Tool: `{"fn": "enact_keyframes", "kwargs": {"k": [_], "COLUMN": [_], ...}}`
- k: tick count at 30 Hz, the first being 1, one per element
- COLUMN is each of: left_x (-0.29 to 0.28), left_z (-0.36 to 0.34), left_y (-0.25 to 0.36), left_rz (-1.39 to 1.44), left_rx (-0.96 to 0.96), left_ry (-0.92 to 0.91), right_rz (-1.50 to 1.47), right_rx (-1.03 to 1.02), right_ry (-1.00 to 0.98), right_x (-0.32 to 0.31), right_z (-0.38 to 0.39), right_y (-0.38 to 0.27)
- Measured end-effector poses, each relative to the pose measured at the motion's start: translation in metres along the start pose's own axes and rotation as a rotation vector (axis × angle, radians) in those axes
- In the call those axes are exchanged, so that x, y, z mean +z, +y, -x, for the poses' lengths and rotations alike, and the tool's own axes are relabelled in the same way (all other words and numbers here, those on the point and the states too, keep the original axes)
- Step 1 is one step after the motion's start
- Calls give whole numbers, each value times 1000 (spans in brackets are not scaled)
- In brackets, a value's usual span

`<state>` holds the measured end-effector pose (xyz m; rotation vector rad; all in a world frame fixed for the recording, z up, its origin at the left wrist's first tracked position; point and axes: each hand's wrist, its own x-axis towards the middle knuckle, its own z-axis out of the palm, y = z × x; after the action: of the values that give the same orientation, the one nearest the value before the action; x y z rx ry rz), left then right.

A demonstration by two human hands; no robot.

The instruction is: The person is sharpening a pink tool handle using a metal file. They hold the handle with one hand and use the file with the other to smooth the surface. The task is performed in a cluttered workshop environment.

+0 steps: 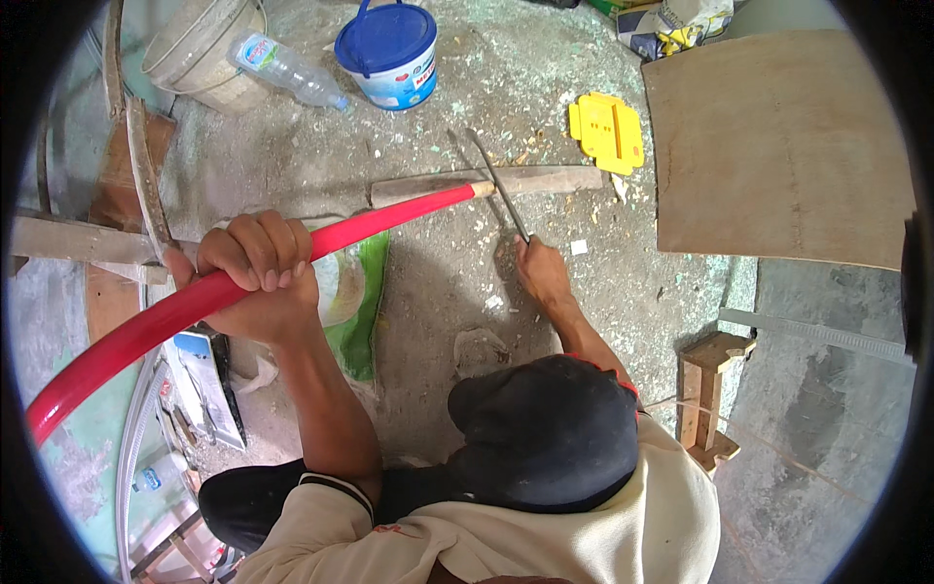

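My left hand (263,268) is closed round a long, curved red rod (126,321). The rod is glossy and rises from the lower left toward the middle, where it ends in a short bare, wood-coloured tip (484,189). In my right hand (541,271) I grip one end of a long, thin, dark metal tool (506,200); whether it is a file or a blade I cannot tell. The tool slants across the rod's tip and looks to touch it. Below the tip a flat wooden strip (559,179) lies on the floor.
A blue-lidded bucket (394,63), plastic bottle (292,73) and dirty pail (199,58) stand or lie at the back. A yellow plastic piece (608,133), brown board (778,146) and small wooden stand (708,394) are right. A green-edged sack (360,311) lies near my left forearm. A black cap (545,433) blocks the lower middle.
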<state>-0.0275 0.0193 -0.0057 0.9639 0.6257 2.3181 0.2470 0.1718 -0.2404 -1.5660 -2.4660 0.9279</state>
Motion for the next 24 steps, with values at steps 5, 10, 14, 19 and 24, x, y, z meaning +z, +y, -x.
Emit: {"fn": "enact_keyframes", "kwargs": {"k": [5,10,14,19,24], "left_x": [17,0,2,5,-3], "left_z": [0,2,-3,-4,-6], "left_y": [-7,-6,-5,-4,1], "left_rz": [-56,-94,-236,-257,-143], "left_rx": [216,172,221,180,143], "left_ry": [200,160,236,287,221], "right_rz": [-50,-39,-78,-36,-122], "right_rx": [23,65,29,35,4], "right_ry": [-55,-63,-41,25,-3], "right_x": [-2,5,-9,6,-17], "right_z": [-3,1,5,-4,-4], "right_y": [-8,-11,-28,-4,-25]}}
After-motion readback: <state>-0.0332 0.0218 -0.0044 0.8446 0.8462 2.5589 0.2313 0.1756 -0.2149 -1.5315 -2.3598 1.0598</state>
